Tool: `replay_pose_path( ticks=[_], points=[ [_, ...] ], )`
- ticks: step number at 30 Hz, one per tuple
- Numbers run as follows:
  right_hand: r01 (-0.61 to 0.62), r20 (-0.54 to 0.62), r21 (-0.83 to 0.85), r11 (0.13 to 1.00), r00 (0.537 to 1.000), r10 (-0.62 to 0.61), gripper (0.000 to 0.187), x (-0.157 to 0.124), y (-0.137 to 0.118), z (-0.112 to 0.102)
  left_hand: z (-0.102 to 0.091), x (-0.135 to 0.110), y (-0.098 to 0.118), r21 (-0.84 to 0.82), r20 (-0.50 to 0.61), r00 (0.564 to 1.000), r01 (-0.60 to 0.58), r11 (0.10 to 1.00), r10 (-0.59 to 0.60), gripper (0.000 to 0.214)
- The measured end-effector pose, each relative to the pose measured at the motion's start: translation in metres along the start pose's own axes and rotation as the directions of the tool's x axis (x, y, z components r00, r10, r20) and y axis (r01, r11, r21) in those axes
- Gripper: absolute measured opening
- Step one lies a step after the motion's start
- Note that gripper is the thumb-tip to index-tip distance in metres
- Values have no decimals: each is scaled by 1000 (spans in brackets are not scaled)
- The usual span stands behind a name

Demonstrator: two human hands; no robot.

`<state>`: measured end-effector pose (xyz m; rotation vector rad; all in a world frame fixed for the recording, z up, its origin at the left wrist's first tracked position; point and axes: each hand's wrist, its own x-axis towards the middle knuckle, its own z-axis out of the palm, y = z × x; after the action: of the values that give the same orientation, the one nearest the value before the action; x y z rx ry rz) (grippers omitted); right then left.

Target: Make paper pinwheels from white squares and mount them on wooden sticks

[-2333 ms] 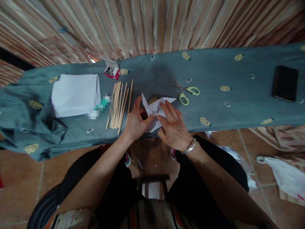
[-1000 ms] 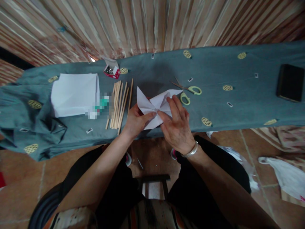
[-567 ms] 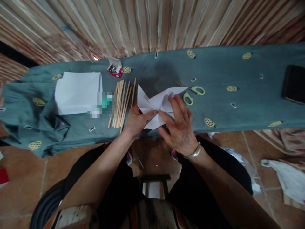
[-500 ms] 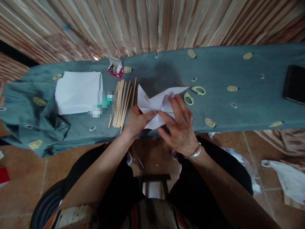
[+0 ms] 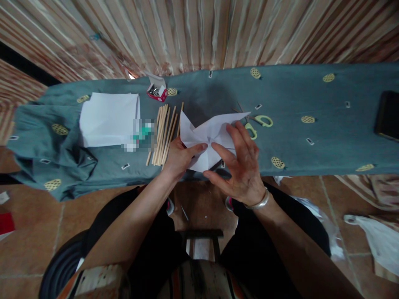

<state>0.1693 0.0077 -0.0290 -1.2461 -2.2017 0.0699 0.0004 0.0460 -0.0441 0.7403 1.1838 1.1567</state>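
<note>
A white paper pinwheel (image 5: 215, 128) with pointed blades is held above the near edge of the cloth-covered table. My left hand (image 5: 181, 155) grips it from the left, the thumb pressing near its centre and the other fingers hidden underneath. Over its right side is my right hand (image 5: 241, 162), fingers spread and thumb apart, with the fingertips at or just above the paper. Whether they touch it I cannot tell. Scissors with light green handles (image 5: 258, 123) lie behind the right hand. Several thin wooden sticks (image 5: 163, 133) lie left of the pinwheel.
A stack of white paper (image 5: 109, 118) lies on the left of the teal tablecloth (image 5: 336, 137). Behind the sticks stands an opened small red-and-white box (image 5: 157, 89) of shiny metal pieces. A dark object (image 5: 388, 114) sits at the far right. A striped curtain (image 5: 199, 33) hangs behind.
My right hand has drawn slightly right and back from the pinwheel's centre, its fingers opening. My left hand keeps its hold. The view has shifted a little.
</note>
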Motion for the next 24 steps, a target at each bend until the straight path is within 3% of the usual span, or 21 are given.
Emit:
replay_pose_path(
  ticks=[4,7,9,11,13,15,19,24],
  points=[
    [-65,-87,97,993,994,73,48,2,3,-5,-1,-1,0,-15,-5,1000,15,1000,-15,37],
    [-208,-125,287,935,960,252,44,4,8,-5,-1,-2,0,-20,-10,1000,5,1000,-6,38],
    [-330,-56,472,817,914,401,43,6,12,-3,-1,-4,1,-18,-11,1000,-2,1000,2,39],
    [-433,102,642,633,866,489,41,9,15,1,-2,-4,1,-14,-7,1000,-8,1000,8,39],
    [-498,256,734,462,833,491,37,11,18,3,-2,-5,2,-11,3,1000,-11,1000,11,38],
    [-531,340,765,366,814,470,33,14,19,5,-3,-6,2,0,4,1000,-10,1000,10,37],
    [-551,387,778,303,799,459,33,19,18,7,-4,-9,1,37,1,1000,-4,999,4,37],
    [-582,407,744,328,784,469,36,22,16,10,-6,-10,-2,63,21,999,-37,997,36,37]
  ],
)
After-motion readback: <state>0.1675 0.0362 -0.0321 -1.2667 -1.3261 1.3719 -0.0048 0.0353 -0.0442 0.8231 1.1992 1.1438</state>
